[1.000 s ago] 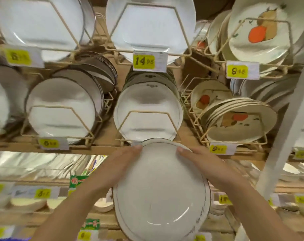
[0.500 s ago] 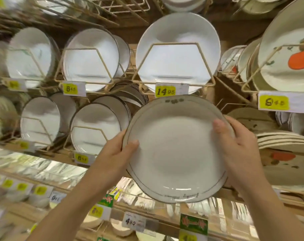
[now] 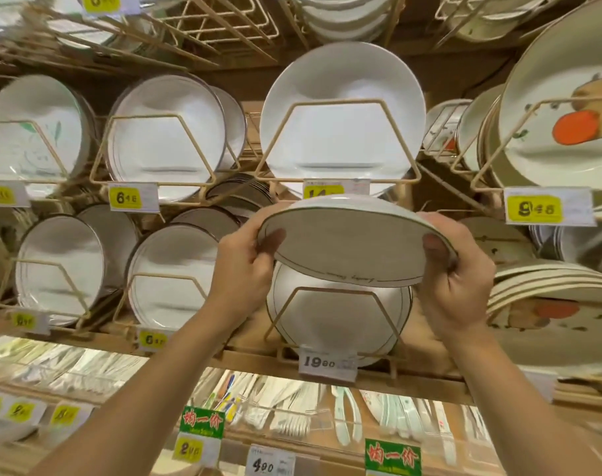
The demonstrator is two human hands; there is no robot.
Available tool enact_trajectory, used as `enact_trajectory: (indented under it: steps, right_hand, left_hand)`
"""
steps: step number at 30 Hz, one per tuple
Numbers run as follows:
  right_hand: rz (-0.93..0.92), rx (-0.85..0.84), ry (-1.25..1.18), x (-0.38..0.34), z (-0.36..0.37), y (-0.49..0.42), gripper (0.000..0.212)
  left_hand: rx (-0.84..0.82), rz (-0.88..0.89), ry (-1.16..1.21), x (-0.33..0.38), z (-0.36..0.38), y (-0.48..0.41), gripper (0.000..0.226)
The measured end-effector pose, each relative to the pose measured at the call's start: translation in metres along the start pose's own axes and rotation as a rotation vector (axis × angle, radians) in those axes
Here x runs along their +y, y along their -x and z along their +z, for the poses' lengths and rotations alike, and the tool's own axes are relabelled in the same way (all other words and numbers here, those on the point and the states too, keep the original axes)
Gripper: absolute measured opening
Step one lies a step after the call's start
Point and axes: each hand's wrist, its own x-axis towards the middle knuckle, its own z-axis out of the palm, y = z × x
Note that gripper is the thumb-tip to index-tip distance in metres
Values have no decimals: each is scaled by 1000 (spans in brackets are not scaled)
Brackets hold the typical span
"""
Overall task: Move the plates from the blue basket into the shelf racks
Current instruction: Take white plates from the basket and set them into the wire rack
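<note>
Fingers (image 3: 274, 237) clamped, thumbs on the near face, the rest curled behind: left hand (image 3: 244, 269) and right hand (image 3: 454, 283) gripping opposite rims of a round white ceramic plate with thin dark edge line (image 3: 351, 249). Tilted nearly flat, long axis left to right, far rim just below a yellow price tag (image 3: 323, 190). Directly above the beige wire rack (image 3: 334, 288) holding a matching upright plate (image 3: 337, 321). Open room on the near side.

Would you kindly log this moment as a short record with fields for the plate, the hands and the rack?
held plate: white, thin dark rim line, tilted nearly flat
left hand: grips its left edge
right hand: grips its right edge
wire rack: directly below, a similar plate stands in it
blue basket: not in view
</note>
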Motion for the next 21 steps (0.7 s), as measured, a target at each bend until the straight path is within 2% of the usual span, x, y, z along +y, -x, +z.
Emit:
enact_trajectory:
  steps: [3, 7, 10, 15, 18, 21]
  right_hand:
    - [99, -41, 48, 10, 4, 12, 24]
    - [133, -89, 168, 16, 8, 21, 22]
    - [269, -146, 138, 19, 10, 26, 25]
    - [426, -264, 126, 21, 16, 35, 23]
    - [497, -263, 122, 25, 19, 40, 24]
    - [660, -265, 89, 27, 20, 43, 26]
  left_hand:
    - [-24, -55, 17, -21, 6, 7, 43]
    - [-77, -127, 20, -40, 14, 18, 55]
    - [-90, -151, -28, -49, 19, 25, 49]
    - [-117, -92, -171, -55, 26, 34, 39]
    - [-101, -116, -202, -52, 30, 39, 39]
    - [-43, -164, -234, -46, 35, 40, 42]
